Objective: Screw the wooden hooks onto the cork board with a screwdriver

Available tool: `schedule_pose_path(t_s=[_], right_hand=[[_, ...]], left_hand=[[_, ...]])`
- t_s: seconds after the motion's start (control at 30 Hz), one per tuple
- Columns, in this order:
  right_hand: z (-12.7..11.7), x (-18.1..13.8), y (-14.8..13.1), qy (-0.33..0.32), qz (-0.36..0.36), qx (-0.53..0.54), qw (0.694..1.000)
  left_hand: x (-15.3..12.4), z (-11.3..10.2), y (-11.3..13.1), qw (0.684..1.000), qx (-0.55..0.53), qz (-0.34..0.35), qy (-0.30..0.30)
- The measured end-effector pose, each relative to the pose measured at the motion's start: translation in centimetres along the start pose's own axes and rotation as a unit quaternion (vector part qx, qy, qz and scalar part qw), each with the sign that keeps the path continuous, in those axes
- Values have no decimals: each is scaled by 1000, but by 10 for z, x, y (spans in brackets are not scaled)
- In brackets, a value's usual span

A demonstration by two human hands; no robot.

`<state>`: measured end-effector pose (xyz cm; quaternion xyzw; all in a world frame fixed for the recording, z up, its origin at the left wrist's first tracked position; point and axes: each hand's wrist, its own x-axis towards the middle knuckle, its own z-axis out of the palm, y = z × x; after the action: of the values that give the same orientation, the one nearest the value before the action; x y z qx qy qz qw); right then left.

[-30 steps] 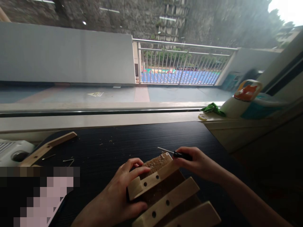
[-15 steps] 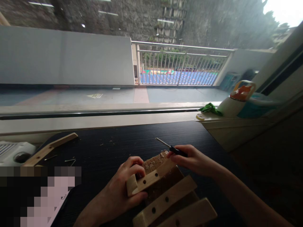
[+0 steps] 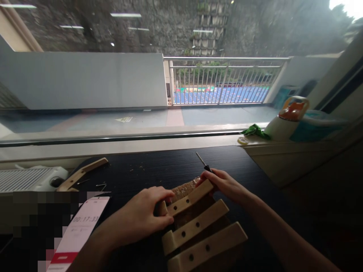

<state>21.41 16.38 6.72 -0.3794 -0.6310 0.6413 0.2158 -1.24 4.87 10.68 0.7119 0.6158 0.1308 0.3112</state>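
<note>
My left hand (image 3: pixel 141 209) is closed around the near-left end of a pale wooden slat (image 3: pixel 195 198) with two dark holes. In my right hand (image 3: pixel 228 186) is a screwdriver (image 3: pixel 202 160), its shaft pointing up and away to the left. The fingers of that hand also touch the slat's far-right end. Behind the slat shows a brown, rough, shiny surface (image 3: pixel 184 190), whose kind I cannot make out. Nearer to me, a second holed slat (image 3: pixel 211 216) and a third slat (image 3: pixel 219 238) lie roughly parallel to it.
On the black table (image 3: pixel 161 170), a bent wooden piece (image 3: pixel 85 172) and several thin metal pieces (image 3: pixel 100 186) lie at the left. A phone (image 3: pixel 82 226) showing a timer is beside my left forearm. A white device (image 3: pixel 31 179), green cloth (image 3: pixel 255 130) and white-orange bottle (image 3: pixel 286 121) stand around the window.
The view has shifted left. The slats have turned slightly and sit further up in view. The screwdriver now points more steeply upward, still in my right hand.
</note>
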Motion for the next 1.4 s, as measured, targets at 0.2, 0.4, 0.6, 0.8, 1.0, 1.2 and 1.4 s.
schedule_pose_path(t_s=[0.2,0.4,0.6,0.8,1.0,1.2,1.4], right_hand=[[-2,0,17,34,-38,32,998],[2,5,22,60,-59,-11,996],[7,5,18,48,-39,-3,998],[7,4,13,38,-33,-11,999],[-3,-7,7,-24,-89,-38,995],[-20,-35,-21,-3,-127,-309,942],[-4,-40,-62,-90,-115,-535,832]], left_hand=[[31,3,52,970,231,-22,-72],[37,18,53,966,255,2,-39],[31,17,28,993,112,-3,19],[30,6,14,999,-34,-15,10],[19,-1,7,982,-182,-55,-4],[10,-3,-2,973,-217,-77,16],[12,5,-15,979,-195,-60,16]])
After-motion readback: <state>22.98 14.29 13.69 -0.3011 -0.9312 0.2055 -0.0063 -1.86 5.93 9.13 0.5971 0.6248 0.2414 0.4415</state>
